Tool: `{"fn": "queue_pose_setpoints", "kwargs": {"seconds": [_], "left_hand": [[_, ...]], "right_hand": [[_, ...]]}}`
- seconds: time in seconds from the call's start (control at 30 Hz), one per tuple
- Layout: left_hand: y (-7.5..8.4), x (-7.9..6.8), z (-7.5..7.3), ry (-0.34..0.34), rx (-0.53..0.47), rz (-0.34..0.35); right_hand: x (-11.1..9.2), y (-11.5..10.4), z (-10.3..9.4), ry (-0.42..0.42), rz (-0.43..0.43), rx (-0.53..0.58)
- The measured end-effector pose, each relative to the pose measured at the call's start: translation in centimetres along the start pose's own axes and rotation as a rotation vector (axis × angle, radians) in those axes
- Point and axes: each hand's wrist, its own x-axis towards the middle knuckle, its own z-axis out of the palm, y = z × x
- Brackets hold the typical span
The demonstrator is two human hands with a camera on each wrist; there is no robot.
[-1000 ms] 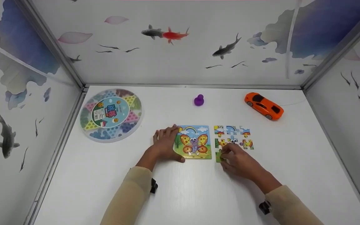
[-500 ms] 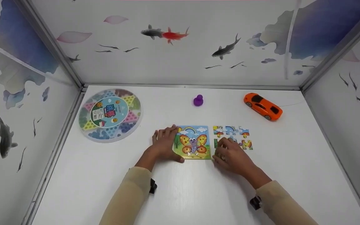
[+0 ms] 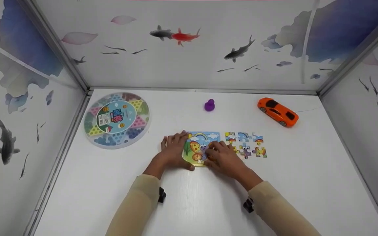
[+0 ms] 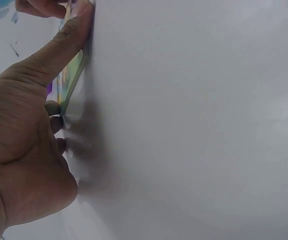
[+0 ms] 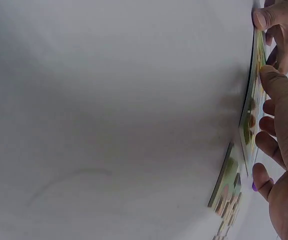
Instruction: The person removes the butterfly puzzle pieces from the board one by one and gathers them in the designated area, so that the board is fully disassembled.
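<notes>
My left hand holds the left side of a square butterfly puzzle board, thumb at its near edge and fingers along its far left side. In the left wrist view, the thumb lies along the board's edge. My right hand is over the board's lower right part, thumb and fingers curled in a pinch on a small puzzle piece mostly hidden beneath them. Right of the board lie several loose puzzle pieces in rows; the nearest row is covered by my hand. A greenish piece shows beside the board in the right wrist view.
A round Chinese checkers box lies at the back left of the white table. A small purple toy stands at the back middle, and an orange toy car at the back right. Printed walls enclose the table's back and sides.
My right hand has moved left from the loose pieces onto the lower right of the puzzle board, uncovering the middle row of pieces. My left hand has stayed on the board.
</notes>
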Motion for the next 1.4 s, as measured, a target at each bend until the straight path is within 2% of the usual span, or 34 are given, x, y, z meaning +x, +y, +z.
{"fn": "queue_pose_setpoints", "kwargs": {"seconds": [0.27,0.5,0.63,1.0,1.4], "left_hand": [[0.0,-0.1,-0.2,-0.007,0.007,0.005],[0.0,0.1,-0.1,-0.012,0.009,-0.006],[0.1,0.1,-0.1,-0.016,-0.003,-0.011],[-0.1,0.4,0.2,-0.012,-0.025,-0.002],[0.0,0.2,0.1,-0.015,-0.016,-0.007]], "right_hand": [[0.8,-1.0,0.3,-0.007,-0.037,-0.031],[1.8,-2.6,0.0,-0.106,0.072,-0.036],[2.3,-3.0,0.0,-0.143,0.094,-0.038],[2.7,-3.4,-0.1,-0.136,0.132,0.026],[2.8,-3.8,0.2,-0.154,0.132,0.016]]}}
